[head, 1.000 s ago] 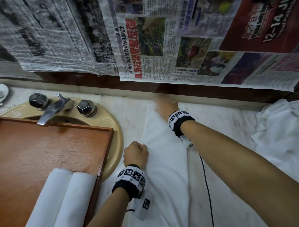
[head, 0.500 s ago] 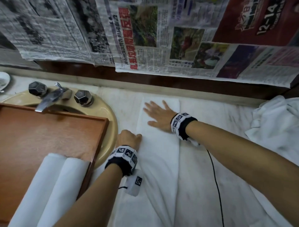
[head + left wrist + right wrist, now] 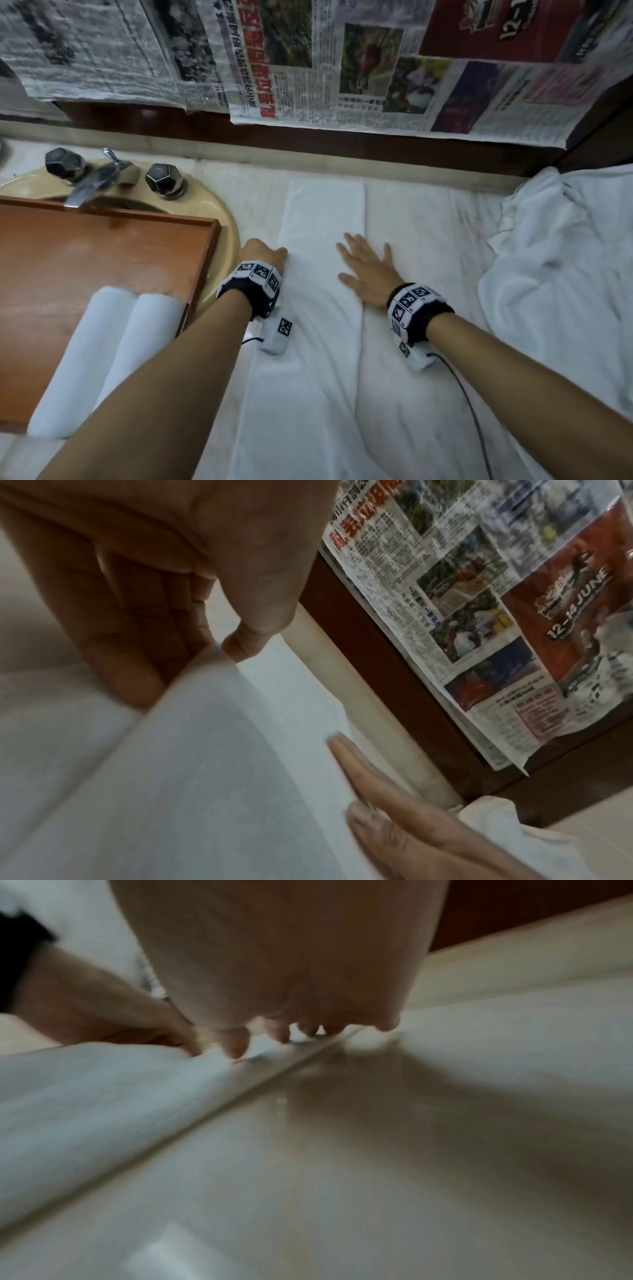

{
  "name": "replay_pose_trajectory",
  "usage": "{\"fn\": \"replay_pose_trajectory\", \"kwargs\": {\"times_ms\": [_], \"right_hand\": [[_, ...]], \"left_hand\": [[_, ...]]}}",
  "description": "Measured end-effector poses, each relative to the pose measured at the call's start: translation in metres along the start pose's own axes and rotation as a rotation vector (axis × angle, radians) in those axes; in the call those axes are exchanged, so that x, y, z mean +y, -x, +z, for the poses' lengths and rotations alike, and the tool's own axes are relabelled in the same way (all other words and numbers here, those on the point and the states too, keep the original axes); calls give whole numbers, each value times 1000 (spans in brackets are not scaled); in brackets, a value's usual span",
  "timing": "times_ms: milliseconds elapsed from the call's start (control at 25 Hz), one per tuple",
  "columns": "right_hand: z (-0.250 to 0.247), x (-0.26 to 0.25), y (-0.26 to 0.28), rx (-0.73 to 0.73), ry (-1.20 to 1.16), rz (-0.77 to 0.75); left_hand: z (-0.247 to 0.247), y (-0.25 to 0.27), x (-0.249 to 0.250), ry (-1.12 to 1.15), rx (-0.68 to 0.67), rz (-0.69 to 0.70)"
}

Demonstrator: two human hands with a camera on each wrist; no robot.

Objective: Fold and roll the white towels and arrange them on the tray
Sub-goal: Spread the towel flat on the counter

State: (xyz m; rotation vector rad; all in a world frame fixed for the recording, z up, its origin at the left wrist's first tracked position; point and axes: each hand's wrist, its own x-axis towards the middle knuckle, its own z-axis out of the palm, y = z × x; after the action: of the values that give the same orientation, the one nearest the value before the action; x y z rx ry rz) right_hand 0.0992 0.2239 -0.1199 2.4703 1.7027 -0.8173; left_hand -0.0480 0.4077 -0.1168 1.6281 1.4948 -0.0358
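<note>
Hands (image 3: 262, 255) (image 3: 368, 270) flatten towel (image 3: 318, 219) (newspaper (image 3: 578, 607): "12–14 JUNE").

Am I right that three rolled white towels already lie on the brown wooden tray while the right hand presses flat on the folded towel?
Not three. The head view shows two rolled white towels on the brown wooden tray. The right hand does press flat on the folded white towel.

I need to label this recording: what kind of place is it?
Probably a bathroom vanity: a beige oval washbasin, a chrome tap with faceted dark knobs and a pale marble counter.
</note>
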Motion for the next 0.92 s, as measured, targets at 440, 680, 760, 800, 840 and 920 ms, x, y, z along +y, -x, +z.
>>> {"fn": "replay_pose_trajectory", "kwargs": {"times_ms": [440, 680, 760, 800, 840, 920], "right_hand": [[74, -61, 123, 290, -190, 125], [69, -70, 147, 65, -100, 174], [72, -67, 149, 5, -65, 174], [74, -65, 151, -15, -51, 174], [76, -64, 151, -24, -43, 176], [78, -66, 152, -34, -46, 185]], "left_hand": [[12, 166, -90, -395, -393, 596], [29, 203, -109, -640, -467, 676], [7, 202, -114, -571, -517, 644], [-7, 199, -119, -570, -534, 613], [-18, 196, -125, -586, -541, 583], [-31, 197, -136, -603, -554, 538]]}}
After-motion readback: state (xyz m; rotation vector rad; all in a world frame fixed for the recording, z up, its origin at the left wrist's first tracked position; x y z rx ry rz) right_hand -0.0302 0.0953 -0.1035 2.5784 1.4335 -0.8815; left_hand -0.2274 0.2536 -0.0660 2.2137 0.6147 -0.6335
